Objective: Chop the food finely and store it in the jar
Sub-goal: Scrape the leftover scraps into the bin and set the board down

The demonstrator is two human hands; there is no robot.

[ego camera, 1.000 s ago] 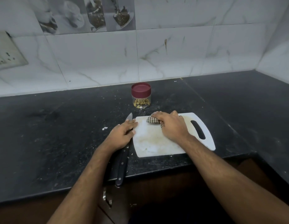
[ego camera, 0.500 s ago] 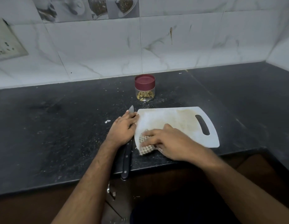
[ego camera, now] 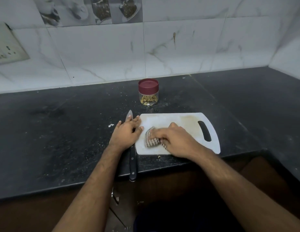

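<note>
A white cutting board (ego camera: 182, 119) with a handle slot lies on the black counter. My right hand (ego camera: 176, 139) presses a checkered cloth (ego camera: 151, 140) flat onto the board's near left part, fingers extended over it. My left hand (ego camera: 127, 133) rests flat at the board's left edge, lying over the blade of a black-handled knife (ego camera: 132, 163). The knife's tip points away from me and its handle reaches the counter's front edge. Behind the board stands a clear jar (ego camera: 148, 93) with a maroon lid on it and chopped yellowish food at the bottom.
The black counter (ego camera: 62, 131) carries scattered crumbs and a small white scrap (ego camera: 111, 125) left of my left hand. A tiled wall rises behind, with a socket plate (ego camera: 6, 46) at the far left. The counter turns a corner at the right.
My right hand swept the cloth from the board's far side to its near left corner, then back a little toward the middle. My left hand stayed on the knife at the board's edge.
</note>
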